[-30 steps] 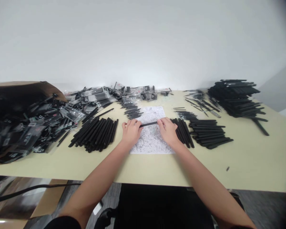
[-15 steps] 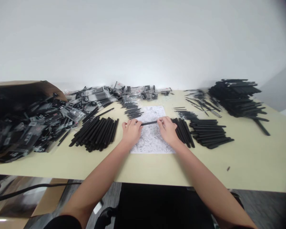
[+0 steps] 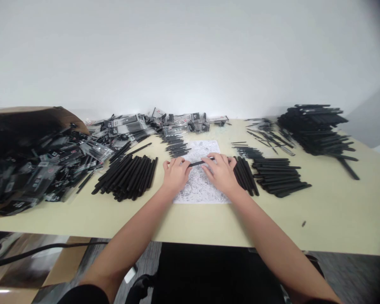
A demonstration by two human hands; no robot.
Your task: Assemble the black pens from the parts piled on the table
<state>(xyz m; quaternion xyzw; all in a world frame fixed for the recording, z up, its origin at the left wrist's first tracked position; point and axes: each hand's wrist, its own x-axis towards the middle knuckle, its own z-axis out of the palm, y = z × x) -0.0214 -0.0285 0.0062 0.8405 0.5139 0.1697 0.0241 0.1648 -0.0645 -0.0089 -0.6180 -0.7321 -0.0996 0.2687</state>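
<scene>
A thin black stick (image 3: 196,163) spans the gap between my hands, over a patterned white sheet (image 3: 199,188). My left hand (image 3: 176,172) is closed on its left end. At the other end, my right hand (image 3: 218,171) has thumb and fingers around the stick, whose tip shows among the fingers. Left of my left hand lies a pile of thick black sticks (image 3: 126,179). Just right of my right hand is a row of black sticks (image 3: 245,175), partly hidden by that hand. Farther right is another black stack (image 3: 278,176).
An open cardboard box (image 3: 66,118) spills plastic packets (image 3: 95,150) at the left. More packets (image 3: 183,122) line the wall. Thin black pieces (image 3: 175,146) lie behind the sheet. A tall black pile (image 3: 313,126) stands at the back right of the table (image 3: 335,215).
The stick's right end has tilted up slightly. My right hand has shifted a little left along the stick, and its fingers are more spread. My left hand is nearly unmoved.
</scene>
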